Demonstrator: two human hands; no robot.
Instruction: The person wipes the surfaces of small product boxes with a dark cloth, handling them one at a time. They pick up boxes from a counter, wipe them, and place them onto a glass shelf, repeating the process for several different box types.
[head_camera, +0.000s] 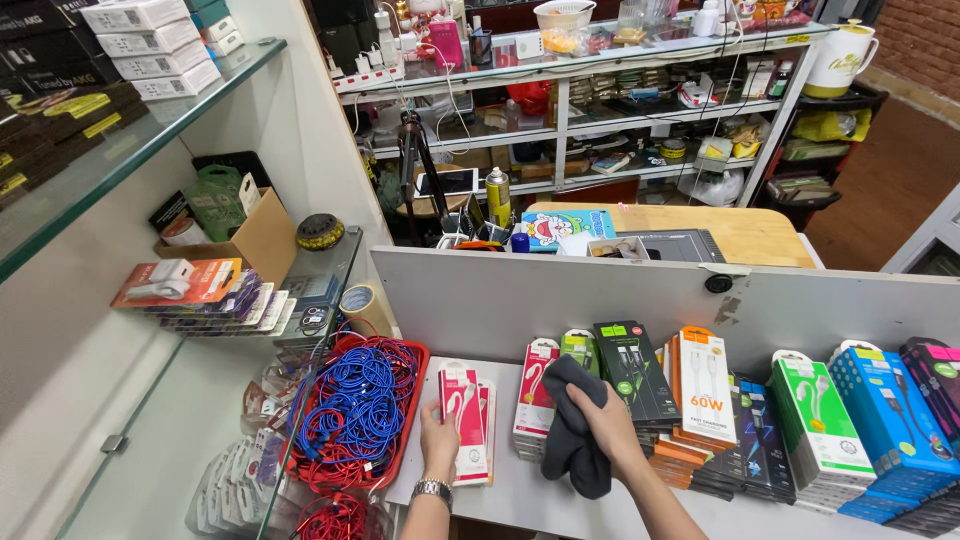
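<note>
My left hand (438, 438), a watch on its wrist, rests on a small stack of red and white cable packs (468, 420) lying on the white counter (530, 498). My right hand (603, 424) grips a dark grey cloth (574, 440), which hangs against an upright pack in a row of boxed cables (640, 375). The cloth touches the red and white pack (535, 390) at the row's left end.
A red tray of blue and red cables (360, 410) sits left of my left hand. More boxed cables (880, 420) run along the counter to the right. A grey partition (560, 300) rises behind them. Glass shelves (200, 420) stand at left, cluttered shelving behind.
</note>
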